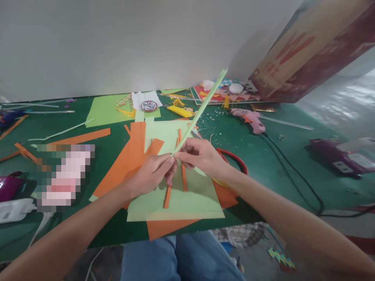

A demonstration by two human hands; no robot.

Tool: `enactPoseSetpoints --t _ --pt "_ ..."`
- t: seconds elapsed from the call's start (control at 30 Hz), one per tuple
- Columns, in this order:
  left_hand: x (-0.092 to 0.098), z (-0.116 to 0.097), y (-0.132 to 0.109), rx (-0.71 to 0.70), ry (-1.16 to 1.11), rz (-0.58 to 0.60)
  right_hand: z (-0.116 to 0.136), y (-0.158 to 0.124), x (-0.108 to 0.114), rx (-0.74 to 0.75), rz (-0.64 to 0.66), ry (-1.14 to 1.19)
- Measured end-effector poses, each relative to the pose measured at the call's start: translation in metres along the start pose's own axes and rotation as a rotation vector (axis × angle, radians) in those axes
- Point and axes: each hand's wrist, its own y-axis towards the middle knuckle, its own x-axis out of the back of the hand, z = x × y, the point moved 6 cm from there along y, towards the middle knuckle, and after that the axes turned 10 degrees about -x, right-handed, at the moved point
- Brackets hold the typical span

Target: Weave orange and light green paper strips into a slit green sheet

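Note:
Both my hands meet over the middle of the green table (278, 164). My left hand (152, 171) and my right hand (199, 156) each pinch the near end of a long light-green paper strip (202, 107), which slants up and away to the right. Below them lie a light-green paper sheet (181, 199) and orange paper sheets (129, 160), with thin orange strips (184, 177) lying on the green sheet.
A pink glue gun (252, 119) with a black cable (293, 171) lies right of centre. A cardboard box (310, 50) leans at the back right, craft scraps and a yellow cutter (180, 111) behind. A purple power strip (342, 156) sits at right.

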Motion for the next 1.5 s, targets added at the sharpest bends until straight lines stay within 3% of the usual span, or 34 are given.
enactPoseSetpoints --t 0.33,0.83,1.5 --pt "-0.001 -0.001 -0.002 0.022 0.011 0.014 0.005 0.001 0.017 0.025 -0.080 0.094" --pt "0.002 0.001 0.000 -0.002 0.081 -0.011 -0.003 0.001 -0.002 -0.056 0.071 0.059" --pt "-0.001 0.005 -0.002 0.010 0.070 0.034 -0.011 0.003 -0.001 -0.069 0.037 0.087"
